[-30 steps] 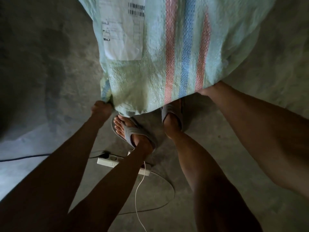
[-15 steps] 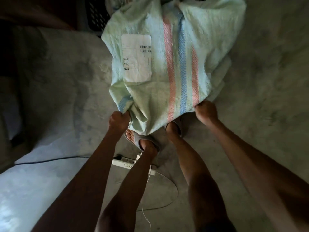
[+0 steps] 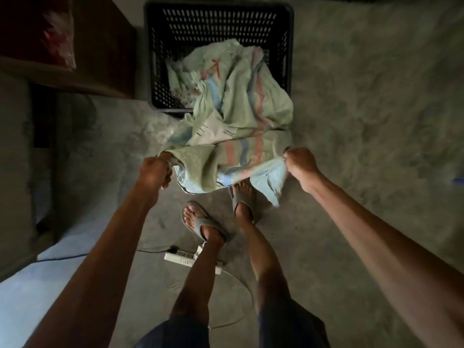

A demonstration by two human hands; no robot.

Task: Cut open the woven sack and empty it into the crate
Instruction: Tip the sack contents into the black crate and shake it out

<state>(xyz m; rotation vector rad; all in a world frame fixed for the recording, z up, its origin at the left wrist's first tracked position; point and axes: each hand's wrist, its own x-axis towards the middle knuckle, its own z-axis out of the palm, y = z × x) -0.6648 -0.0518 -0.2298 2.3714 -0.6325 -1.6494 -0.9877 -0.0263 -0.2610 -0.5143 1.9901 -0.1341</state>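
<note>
head view: left hand (image 3: 154,172) and right hand (image 3: 300,164) each grip the limp sack (image 3: 241,136), its far end draped inside the black crate (image 3: 216,26)

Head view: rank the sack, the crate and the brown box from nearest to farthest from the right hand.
1. woven sack: gripped by the right hand.
2. crate: just ahead.
3. brown box: far left, beyond the crate.

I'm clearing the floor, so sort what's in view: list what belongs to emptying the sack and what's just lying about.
For the job:
- pale green woven sack with pink and blue stripes, gripped by the left hand and right hand
- black slotted plastic crate

Lying about:
- white plastic power strip on the floor
- brown box, far left
</note>
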